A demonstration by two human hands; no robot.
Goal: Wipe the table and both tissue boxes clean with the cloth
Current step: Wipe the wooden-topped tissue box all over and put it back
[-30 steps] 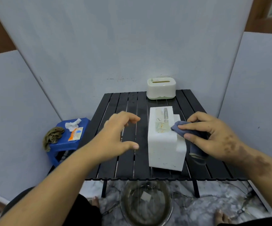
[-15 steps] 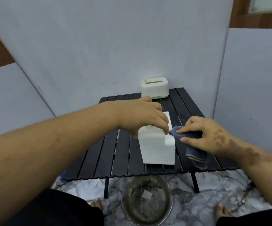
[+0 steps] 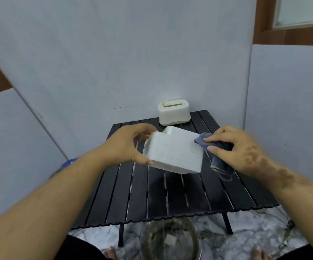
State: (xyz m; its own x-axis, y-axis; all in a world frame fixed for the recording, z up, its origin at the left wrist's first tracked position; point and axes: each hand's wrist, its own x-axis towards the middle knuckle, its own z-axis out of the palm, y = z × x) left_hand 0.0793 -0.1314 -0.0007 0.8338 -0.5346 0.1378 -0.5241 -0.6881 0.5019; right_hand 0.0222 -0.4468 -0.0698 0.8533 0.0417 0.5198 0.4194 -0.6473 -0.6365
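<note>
Our left hand [image 3: 125,145] has picked up the white tissue box [image 3: 173,153]. Half a second ago that box stood flat on the surface [image 3: 170,194] with our left hand laid over its top. Now the box is up in the air and tipped, so a plain speckled side faces us. A second ago the left hand was not touching the box at all. Our thumb grips the near left corner and our fingers curl round the far left side.

Our right hand [image 3: 234,147] pinches the blue cloth [image 3: 219,156], just as it did before. One end of the cloth touches the top right corner of the box. The other end hangs down below our hand, above the surface.

A second ago we could see a printed label on the top of the box. Now that side is turned away from us, and we can read no words anywhere.

The box sits between our two hands, above the middle of the dark slatted surface. The second tissue box [image 3: 174,113], cream with a slot on top, stands at the back edge by the wall [image 3: 114,53], well apart from our hands.

On the floor [image 3: 255,239] in front of the surface sits a round bowl [image 3: 170,239] with murky water. Our bare toes show beside it. A bit of blue stool [image 3: 69,162] peeks out behind our left arm.
</note>
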